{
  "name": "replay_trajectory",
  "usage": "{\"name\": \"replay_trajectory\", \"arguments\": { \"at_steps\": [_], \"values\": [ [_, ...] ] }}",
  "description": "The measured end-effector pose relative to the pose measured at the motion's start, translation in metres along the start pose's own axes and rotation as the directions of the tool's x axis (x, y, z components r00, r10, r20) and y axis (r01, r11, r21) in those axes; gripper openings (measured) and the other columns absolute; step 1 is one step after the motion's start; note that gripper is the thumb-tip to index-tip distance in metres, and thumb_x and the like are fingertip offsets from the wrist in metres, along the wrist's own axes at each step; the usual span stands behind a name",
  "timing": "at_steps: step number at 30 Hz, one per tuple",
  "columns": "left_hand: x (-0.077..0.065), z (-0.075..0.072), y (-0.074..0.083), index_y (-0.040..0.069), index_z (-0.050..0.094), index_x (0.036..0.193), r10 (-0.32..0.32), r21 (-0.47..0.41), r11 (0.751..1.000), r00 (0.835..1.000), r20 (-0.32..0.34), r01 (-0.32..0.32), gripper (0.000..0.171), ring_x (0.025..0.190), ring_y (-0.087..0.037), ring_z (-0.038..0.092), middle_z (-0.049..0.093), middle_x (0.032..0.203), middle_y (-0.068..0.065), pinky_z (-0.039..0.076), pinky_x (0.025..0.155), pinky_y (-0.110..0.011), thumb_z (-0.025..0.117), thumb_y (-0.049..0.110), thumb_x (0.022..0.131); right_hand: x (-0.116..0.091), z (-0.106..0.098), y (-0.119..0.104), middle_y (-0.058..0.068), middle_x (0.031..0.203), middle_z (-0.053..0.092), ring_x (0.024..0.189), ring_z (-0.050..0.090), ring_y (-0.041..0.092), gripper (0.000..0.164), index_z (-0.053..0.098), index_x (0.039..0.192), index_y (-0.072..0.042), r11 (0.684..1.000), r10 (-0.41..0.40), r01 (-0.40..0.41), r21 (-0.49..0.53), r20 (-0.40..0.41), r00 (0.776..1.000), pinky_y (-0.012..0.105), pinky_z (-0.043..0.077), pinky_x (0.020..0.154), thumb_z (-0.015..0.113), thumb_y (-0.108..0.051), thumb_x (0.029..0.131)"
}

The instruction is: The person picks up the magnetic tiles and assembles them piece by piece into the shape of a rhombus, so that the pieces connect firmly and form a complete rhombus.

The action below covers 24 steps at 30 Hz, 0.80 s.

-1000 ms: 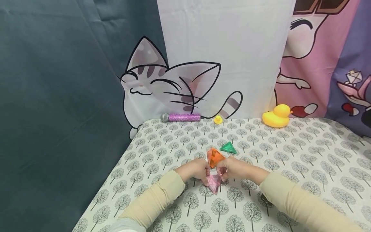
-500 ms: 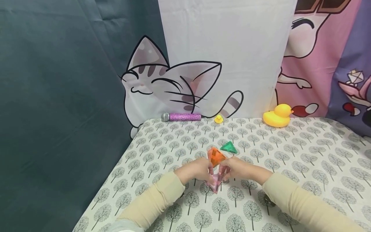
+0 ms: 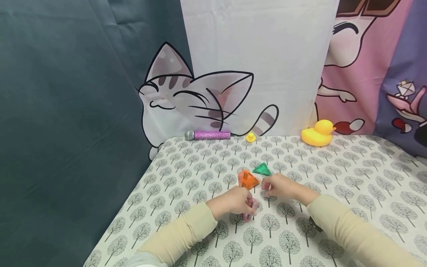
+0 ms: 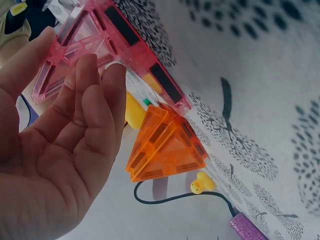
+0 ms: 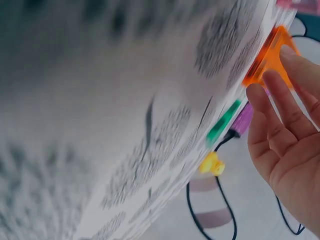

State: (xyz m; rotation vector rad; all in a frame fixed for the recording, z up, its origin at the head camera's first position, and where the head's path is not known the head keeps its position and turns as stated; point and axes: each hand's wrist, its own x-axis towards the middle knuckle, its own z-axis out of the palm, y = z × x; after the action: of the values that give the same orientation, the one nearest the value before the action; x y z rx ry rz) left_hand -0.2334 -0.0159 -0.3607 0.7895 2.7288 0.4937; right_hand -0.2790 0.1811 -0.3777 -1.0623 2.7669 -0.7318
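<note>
Near the middle of the cloth, my left hand [image 3: 235, 202] holds a translucent pink triangular magnetic tile piece [image 4: 142, 52], thumb and fingertips at its frame in the left wrist view. My right hand [image 3: 280, 185] is off to the right of it, with loosely bent fingers and nothing in them. Just beyond the left hand stands an orange pyramid of magnetic tiles [image 3: 247, 179]. Behind that, to the right, a green triangular magnetic tile [image 3: 262, 169] lies near my right fingertips. In the head view the left fingers partly cover the pink piece.
Along the back edge of the tree-print cloth [image 3: 186, 167] lie a purple glitter microphone [image 3: 211, 135], a small yellow duck [image 3: 251, 137] and a large yellow duck [image 3: 317, 134]. Something dark [image 3: 315, 224] shows partly under the right sleeve. A cat-print curtain hangs behind.
My right hand has let go of the pink tile piece and moved right, away from it. My left hand has shifted slightly right and now covers more of the piece.
</note>
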Motion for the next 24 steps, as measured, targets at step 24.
{"name": "replay_trajectory", "arguments": {
  "at_steps": [24],
  "values": [
    [0.007, -0.001, 0.004, 0.023, 0.063, 0.067, 0.078, 0.053, 0.996, 0.997, 0.013, -0.078, 0.009, 0.062, -0.002, 0.046, 0.055, 0.063, 0.016, 0.037, 0.062, -0.017, 0.071, 0.027, 0.07, 0.026, -0.005, 0.03, 0.022, 0.105, 0.054, 0.097, 0.051, 0.037, 0.03, 0.058, 0.105, 0.004, 0.906, 0.179, -0.202, -0.371, -0.096, 0.979, 0.047, 0.038, 0.086, 0.06, -0.007, 0.077]
  ]
}}
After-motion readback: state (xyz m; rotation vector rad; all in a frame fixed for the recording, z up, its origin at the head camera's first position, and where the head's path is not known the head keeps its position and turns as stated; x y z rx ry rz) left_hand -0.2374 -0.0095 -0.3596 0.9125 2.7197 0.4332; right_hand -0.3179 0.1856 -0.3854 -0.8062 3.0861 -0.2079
